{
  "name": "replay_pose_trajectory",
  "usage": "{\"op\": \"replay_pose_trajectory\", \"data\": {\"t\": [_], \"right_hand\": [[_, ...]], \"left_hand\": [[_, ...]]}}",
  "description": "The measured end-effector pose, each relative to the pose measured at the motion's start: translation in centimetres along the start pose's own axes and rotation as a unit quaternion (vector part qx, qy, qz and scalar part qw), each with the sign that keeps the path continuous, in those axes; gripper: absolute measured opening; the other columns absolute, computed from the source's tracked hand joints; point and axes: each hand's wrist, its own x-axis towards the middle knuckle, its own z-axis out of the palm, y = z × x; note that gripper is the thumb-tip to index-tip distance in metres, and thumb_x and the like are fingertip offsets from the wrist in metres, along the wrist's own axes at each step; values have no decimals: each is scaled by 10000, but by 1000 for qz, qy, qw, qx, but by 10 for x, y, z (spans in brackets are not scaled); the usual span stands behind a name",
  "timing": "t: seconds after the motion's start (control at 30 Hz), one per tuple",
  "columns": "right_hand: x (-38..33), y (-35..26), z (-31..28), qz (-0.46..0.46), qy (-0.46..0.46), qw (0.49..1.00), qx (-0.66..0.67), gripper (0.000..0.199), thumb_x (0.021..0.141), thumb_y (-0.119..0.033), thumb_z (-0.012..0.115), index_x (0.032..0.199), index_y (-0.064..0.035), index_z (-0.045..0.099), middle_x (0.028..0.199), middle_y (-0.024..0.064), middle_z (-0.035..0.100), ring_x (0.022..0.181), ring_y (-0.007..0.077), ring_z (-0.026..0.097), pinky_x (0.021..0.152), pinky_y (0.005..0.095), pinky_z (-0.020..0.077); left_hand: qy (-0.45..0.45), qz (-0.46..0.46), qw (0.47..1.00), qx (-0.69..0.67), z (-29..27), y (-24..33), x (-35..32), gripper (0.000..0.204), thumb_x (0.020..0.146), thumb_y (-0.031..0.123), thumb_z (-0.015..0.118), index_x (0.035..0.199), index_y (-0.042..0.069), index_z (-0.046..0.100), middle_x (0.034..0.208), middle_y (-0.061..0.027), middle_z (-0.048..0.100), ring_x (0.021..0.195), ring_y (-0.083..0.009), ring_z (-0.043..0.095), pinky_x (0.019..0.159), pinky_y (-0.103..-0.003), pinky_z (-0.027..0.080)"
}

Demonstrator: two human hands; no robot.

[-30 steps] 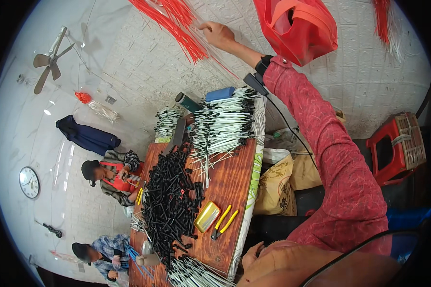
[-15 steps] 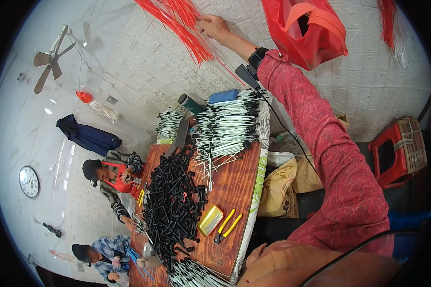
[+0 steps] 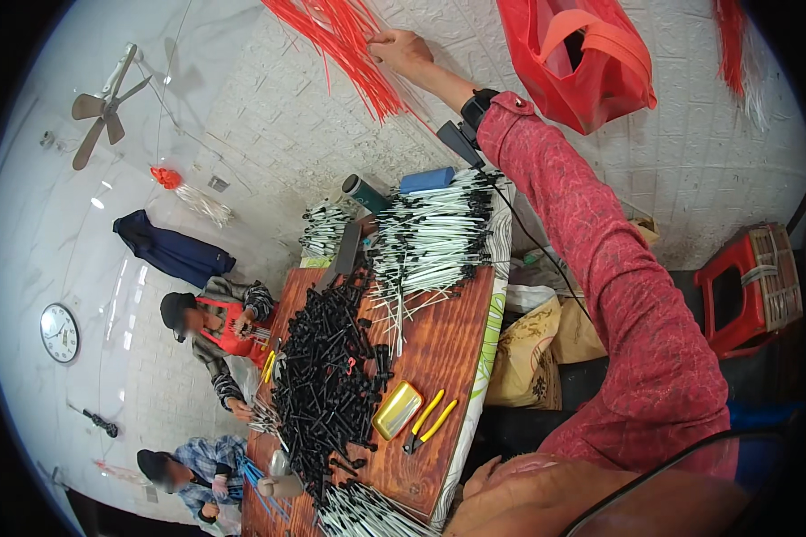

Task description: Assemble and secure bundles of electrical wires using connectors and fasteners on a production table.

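My right hand (image 3: 401, 51), at the end of a red patterned sleeve (image 3: 591, 224), reaches up toward the wall. Its fingers are closed at the edge of a hanging bundle of thin red plastic strips (image 3: 358, 67). Around the wrist is a black band (image 3: 479, 106), with a dark device (image 3: 458, 141) and a cable below it. A red bag (image 3: 591, 89) hangs beside the forearm. My left hand is out of view.
On the wooden table (image 3: 439, 340) lie black plastic parts (image 3: 322, 385), white black-tipped sticks (image 3: 430, 233), yellow-handled pliers (image 3: 432, 421) and a gold tin (image 3: 397, 411). Two people (image 3: 228, 322) work at the far side. A red stool (image 3: 734, 291) stands at the right.
The whole view has shifted slightly. My right hand stays at the red strips, and its fingers look much the same.
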Motion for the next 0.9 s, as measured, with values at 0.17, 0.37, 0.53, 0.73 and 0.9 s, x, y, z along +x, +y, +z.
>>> {"op": "replay_pose_trajectory", "data": {"t": [0.17, 0.37, 0.53, 0.73, 0.9], "right_hand": [[2, 4, -3, -12, 27, 1000, 9, 266, 761, -358, 668, 890, -139, 748, 787, -25, 730, 730, 108, 666, 708, 288, 510], [1, 7, -4, -26, 39, 999, 12, 278, 790, -374, 654, 899, -132, 735, 772, -11, 726, 729, 115, 667, 706, 296, 510], [1, 12, -11, -26, 13, 1000, -8, 358, 794, -461, 645, 971, -159, 720, 917, 56, 741, 876, 240, 705, 796, 374, 529], [0, 19, -13, -47, 19, 999, -12, 338, 825, -420, 646, 986, -133, 721, 860, 23, 741, 793, 174, 698, 745, 322, 524], [3, 14, -10, -74, 28, 997, 13, 373, 835, -401, 647, 1103, -155, 729, 855, -6, 753, 788, 138, 707, 742, 287, 525]], "left_hand": [[-29, 11, 999, -18, -12, 7, 23, 440, 888, 168, 726, 1295, 36, 623, 1130, -160, 703, 1021, -210, 680, 868, -285, 518], [-63, 22, 997, -37, -31, 18, 56, 445, 891, 172, 724, 1302, 37, 618, 1139, -162, 699, 1029, -212, 677, 873, -285, 517], [-90, 32, 994, -54, -47, 29, 85, 450, 893, 175, 722, 1307, 37, 613, 1147, -163, 697, 1035, -213, 675, 878, -285, 516], [-123, 42, 989, -76, -70, 43, 123, 455, 896, 179, 721, 1314, 38, 608, 1156, -164, 694, 1043, -214, 672, 884, -285, 514], [-148, 53, 983, -93, -91, 56, 157, 460, 898, 182, 719, 1320, 38, 604, 1164, -165, 691, 1050, -215, 670, 888, -285, 513]]}}
